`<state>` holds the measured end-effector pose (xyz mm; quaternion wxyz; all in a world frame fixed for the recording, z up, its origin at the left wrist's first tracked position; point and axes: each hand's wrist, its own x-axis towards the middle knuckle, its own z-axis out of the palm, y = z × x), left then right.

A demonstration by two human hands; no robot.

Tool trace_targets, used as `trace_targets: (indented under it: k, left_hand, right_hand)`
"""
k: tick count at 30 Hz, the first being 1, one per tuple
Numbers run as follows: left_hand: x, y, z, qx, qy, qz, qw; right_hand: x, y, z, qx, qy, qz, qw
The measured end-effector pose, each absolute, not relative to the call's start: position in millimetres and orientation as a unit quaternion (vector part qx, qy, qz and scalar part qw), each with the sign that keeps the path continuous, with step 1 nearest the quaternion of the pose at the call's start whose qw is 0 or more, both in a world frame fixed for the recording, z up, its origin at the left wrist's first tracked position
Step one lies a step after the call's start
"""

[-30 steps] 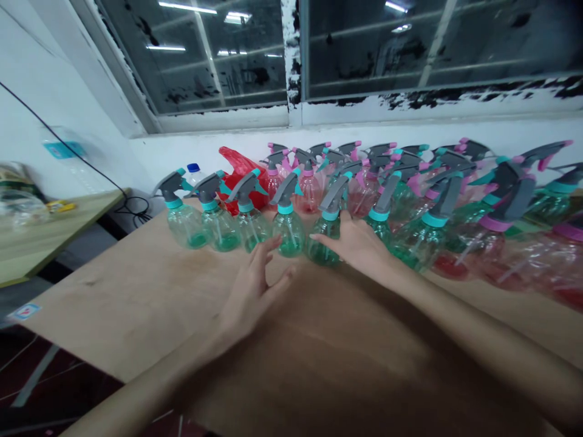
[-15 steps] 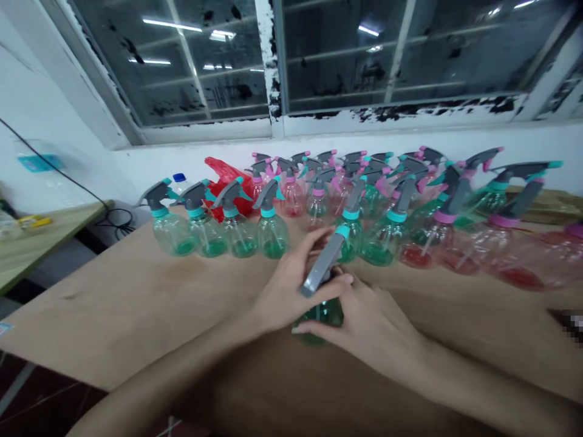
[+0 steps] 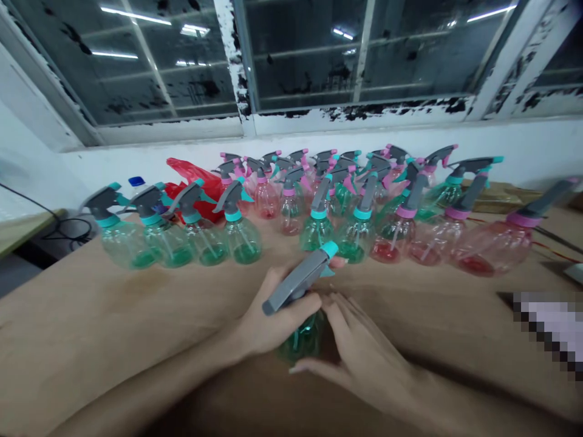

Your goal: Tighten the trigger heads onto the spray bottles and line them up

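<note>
A green see-through spray bottle point(image 3: 301, 341) stands on the table in front of me, its grey trigger head tilted and its teal nozzle aimed away to the upper right. Wrapped about the neck just under that head is my left hand point(image 3: 268, 321), closed, its thumb across the near side. My right hand point(image 3: 359, 346) curves around the right side of the body, thumb in front and fingers behind. The bottle's collar and part of its body are hidden by my hands.
Green spray bottles point(image 3: 243, 243) form a row at left; green and pink ones point(image 3: 387, 243) crowd the middle and right. A red plastic bag point(image 3: 200, 182) lies behind the left row. Flattened cardboard point(image 3: 496, 197) rests at the back right, and a pixelated object point(image 3: 553, 325) at the right edge.
The view has turned right, so the rows appear further left. The held bottle's head has tilted more, its nozzle swinging to the right. Both hands have stayed around the bottle.
</note>
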<state>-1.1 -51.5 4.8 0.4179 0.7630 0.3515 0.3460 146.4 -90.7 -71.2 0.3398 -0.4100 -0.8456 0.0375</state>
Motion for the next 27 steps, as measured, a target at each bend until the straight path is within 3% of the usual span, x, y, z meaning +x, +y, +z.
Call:
trace_targets:
  k: [9,17,23,27]
  left_hand:
    - [10.1,-39.9,2.2,0.762,0.234,0.356,0.489]
    - [14.1,-32.5,-0.4,0.761,0.194,0.327,0.526]
    - [17.1,-28.3,-6.6,0.772,0.25,0.349,0.468]
    - [16.2,-23.1,-17.3,0.781,0.272,0.363,0.429]
  right_hand:
    - [160.7,-78.9,-70.2,-0.374,-0.84,0.139,0.367]
    - [167.3,-68.4,-74.6,-0.365,-0.849,0.122,0.362]
    - [171.1,-63.3,-83.8,-0.385,-0.846,0.15,0.337]
    - [185.5,-56.9,-91.1,-0.386,-0.867,0.153,0.277]
